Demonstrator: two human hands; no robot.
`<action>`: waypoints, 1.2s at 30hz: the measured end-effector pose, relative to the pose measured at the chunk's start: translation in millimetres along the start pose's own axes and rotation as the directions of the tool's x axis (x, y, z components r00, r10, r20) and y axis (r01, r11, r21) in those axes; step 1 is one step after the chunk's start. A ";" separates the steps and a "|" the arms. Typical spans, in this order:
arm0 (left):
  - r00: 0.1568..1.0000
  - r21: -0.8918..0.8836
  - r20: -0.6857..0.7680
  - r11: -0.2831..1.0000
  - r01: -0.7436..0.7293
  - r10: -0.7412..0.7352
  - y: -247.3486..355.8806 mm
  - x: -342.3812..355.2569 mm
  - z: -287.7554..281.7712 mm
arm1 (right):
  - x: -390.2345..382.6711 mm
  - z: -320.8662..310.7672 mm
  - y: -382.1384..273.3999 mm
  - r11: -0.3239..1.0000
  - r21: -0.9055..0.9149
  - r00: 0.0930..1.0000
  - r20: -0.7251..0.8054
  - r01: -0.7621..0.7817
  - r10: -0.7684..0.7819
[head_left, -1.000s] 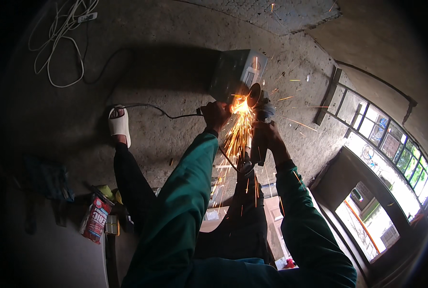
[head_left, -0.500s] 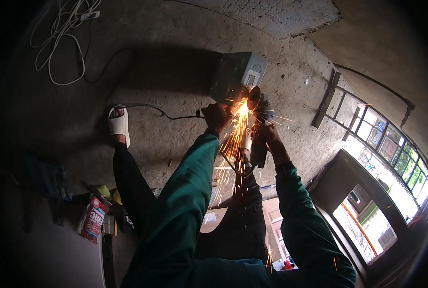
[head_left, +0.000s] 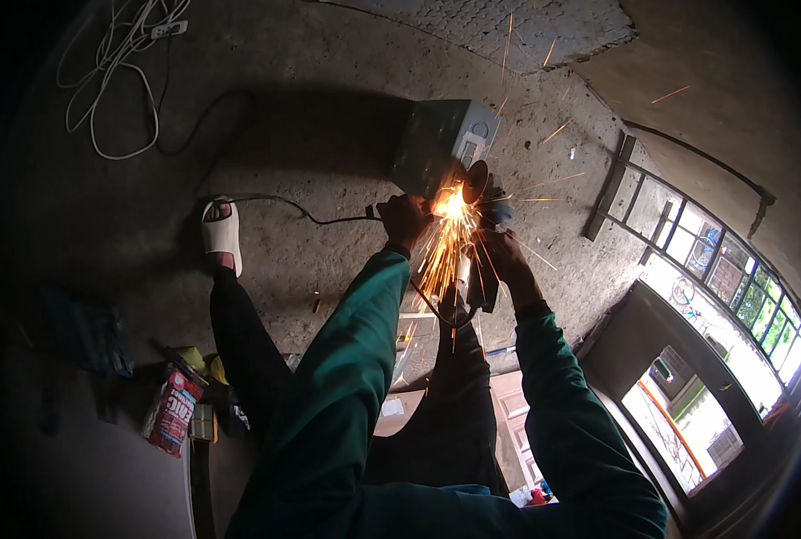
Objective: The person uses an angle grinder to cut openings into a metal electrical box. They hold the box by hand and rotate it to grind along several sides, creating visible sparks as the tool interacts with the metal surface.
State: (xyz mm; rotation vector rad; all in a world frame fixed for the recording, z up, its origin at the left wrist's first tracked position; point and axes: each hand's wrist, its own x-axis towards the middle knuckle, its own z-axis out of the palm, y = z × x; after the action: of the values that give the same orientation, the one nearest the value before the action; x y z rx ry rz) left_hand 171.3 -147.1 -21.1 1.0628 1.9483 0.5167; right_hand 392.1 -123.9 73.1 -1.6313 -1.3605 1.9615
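One loosely coiled white cord (head_left: 122,67) with one socket block (head_left: 168,30) is seen at the far upper left on the concrete floor (head_left: 301,278). Below, one red-and-white packet (head_left: 171,415) is rested at the edge of a grey surface (head_left: 140,490), with small yellow items (head_left: 204,361) beside it; the packet's contents cannot be told. One cream sandal (head_left: 223,238) is worn on the left foot, and one black cable (head_left: 315,216) is run from there toward the left hand (head_left: 405,220). That hand is curled in at the near side of one grey box (head_left: 432,139), which is stood on the floor at upper centre; what is gripped by it cannot be told. The box's inside is hidden. A dense fan of sparks (head_left: 451,238) is thrown down toward the right leg from between the left hand and one disc (head_left: 476,182). The disc is carried by one angle grinder (head_left: 497,214), just below the box's right edge, whose body is clasped by the right hand (head_left: 508,262). Farther right, a stretch of floor is bounded by one barred window (head_left: 728,274).
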 end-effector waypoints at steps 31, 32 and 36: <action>1.000 0.029 -0.021 0.999 0.019 -0.018 -4.7 3.1 2.5 | -2.9 12.5 -22.0 0.990 -0.087 0.994 0.028 0.110 -0.108; 0.999 0.018 -0.040 1.000 0.006 -0.006 -3.0 3.7 3.4 | 1.4 6.6 -21.2 0.885 -0.341 0.948 0.108 0.317 -0.298; 0.998 0.016 -0.067 1.000 0.016 -0.015 -8.8 0.1 2.5 | -9.4 19.5 -19.6 0.990 -0.140 0.999 0.040 0.035 -0.029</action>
State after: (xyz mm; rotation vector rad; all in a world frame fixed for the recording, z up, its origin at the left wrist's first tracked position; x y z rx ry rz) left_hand 169.0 -151.9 -28.4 1.0517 2.0209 0.5349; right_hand 371.4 -129.5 92.9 -1.6290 -1.5615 1.9265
